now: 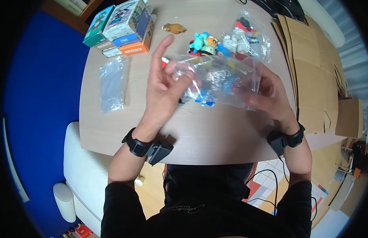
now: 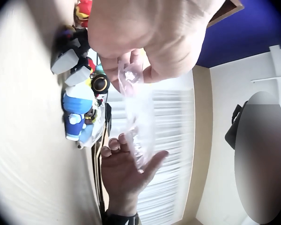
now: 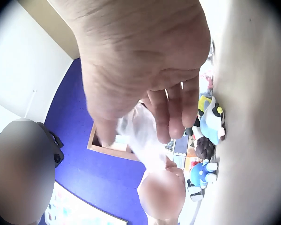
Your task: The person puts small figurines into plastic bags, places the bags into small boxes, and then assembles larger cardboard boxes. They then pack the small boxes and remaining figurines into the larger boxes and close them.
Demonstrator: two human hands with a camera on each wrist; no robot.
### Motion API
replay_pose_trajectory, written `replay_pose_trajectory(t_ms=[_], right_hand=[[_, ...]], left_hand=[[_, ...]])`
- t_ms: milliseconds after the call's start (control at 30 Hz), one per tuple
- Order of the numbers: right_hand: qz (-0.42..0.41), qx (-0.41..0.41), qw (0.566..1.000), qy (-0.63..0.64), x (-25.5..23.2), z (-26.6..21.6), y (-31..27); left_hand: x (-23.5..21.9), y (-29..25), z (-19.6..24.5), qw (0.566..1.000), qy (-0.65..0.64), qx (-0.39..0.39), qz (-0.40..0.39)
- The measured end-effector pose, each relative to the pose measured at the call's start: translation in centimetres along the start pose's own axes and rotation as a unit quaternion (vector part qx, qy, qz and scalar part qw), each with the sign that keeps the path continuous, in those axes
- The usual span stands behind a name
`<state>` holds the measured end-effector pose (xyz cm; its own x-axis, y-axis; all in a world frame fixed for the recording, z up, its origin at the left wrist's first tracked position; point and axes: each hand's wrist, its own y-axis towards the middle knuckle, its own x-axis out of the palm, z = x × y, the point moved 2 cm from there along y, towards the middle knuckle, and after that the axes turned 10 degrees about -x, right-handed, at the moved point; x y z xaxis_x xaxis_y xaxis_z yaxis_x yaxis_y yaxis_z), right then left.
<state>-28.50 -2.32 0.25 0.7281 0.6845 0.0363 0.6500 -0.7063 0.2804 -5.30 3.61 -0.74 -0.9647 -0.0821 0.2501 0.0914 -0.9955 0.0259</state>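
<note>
A clear plastic bag (image 1: 219,77) is stretched between both hands above the table, with small toy figures showing through and behind it. The left hand (image 1: 166,85) pinches the bag's left end between thumb and fingers, its index finger raised. At the other end the right hand (image 1: 271,93) holds the bag between thumb and fingers. In the left wrist view the bag (image 2: 136,117) hangs edge-on from the left hand (image 2: 150,37); in the right wrist view it reaches from the right hand (image 3: 145,70) toward the left. Whether anything is inside cannot be told.
Toy figures (image 1: 203,43) cluster beyond the bag, with a brown one (image 1: 174,28) apart. Bagged figures (image 1: 247,37) lie back right, an empty-looking bag (image 1: 113,85) at left below stacked boxes (image 1: 126,27). Flattened cardboard (image 1: 311,71) stands along the right edge.
</note>
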Motion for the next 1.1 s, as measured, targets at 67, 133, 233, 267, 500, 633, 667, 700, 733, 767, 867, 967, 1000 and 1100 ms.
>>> replay_pose_trajectory(t_ms=[67,133,233,267,500,633,667,700,733,767,867,967,1000,1100], right_hand=[[0.044,0.018,0.998,-0.037,0.3,0.5,0.3],[0.071,0.023,0.996,-0.050,0.1,1.3,0.4],[0.081,0.003,0.996,-0.034,-0.9,1.6,0.5],[0.080,-0.004,0.996,-0.025,-0.9,1.4,0.6],[0.109,-0.006,0.994,-0.026,-1.6,1.4,0.8],[0.111,-0.015,0.993,-0.032,-1.4,1.5,0.8],[0.109,-0.018,0.993,-0.030,-1.4,1.6,0.8],[0.105,-0.021,0.994,-0.028,-1.4,1.7,0.8],[0.100,-0.024,0.994,-0.029,-1.4,1.8,0.8],[0.093,-0.026,0.995,-0.030,-1.4,1.9,0.7],[0.069,-0.027,0.996,-0.049,-1.5,2.1,0.8],[0.083,-0.055,0.994,-0.051,-2.2,2.8,0.9],[0.094,-0.069,0.992,-0.047,-2.5,3.0,1.0],[0.143,-0.101,0.973,-0.151,-3.9,3.1,1.3]], left_hand=[[0.5,-0.1,0.4,1.000,0.022,0.007,-0.019],[-0.1,-0.2,0.6,0.998,0.045,-0.008,-0.034],[-0.2,-0.4,2.0,0.998,0.057,-0.032,-0.020],[-0.4,-0.5,2.3,0.996,0.079,-0.038,-0.017],[-6.6,-4.0,4.8,0.978,0.133,-0.052,0.155],[-12.0,-7.5,6.7,0.957,0.151,-0.047,0.244],[-12.9,-8.2,7.1,0.951,0.165,-0.050,0.255],[-13.6,-8.7,7.3,0.946,0.177,-0.051,0.268],[-14.0,-9.0,7.4,0.938,0.207,-0.082,0.265],[-14.3,-9.2,7.3,0.929,0.236,-0.112,0.262],[-15.5,-9.6,6.9,0.880,0.378,-0.181,0.223],[-14.1,-9.5,7.0,0.802,0.497,-0.264,0.199],[-14.0,-9.4,7.1,0.790,0.514,-0.266,0.200],[-13.6,-8.7,7.3,0.759,0.561,-0.254,0.212]])
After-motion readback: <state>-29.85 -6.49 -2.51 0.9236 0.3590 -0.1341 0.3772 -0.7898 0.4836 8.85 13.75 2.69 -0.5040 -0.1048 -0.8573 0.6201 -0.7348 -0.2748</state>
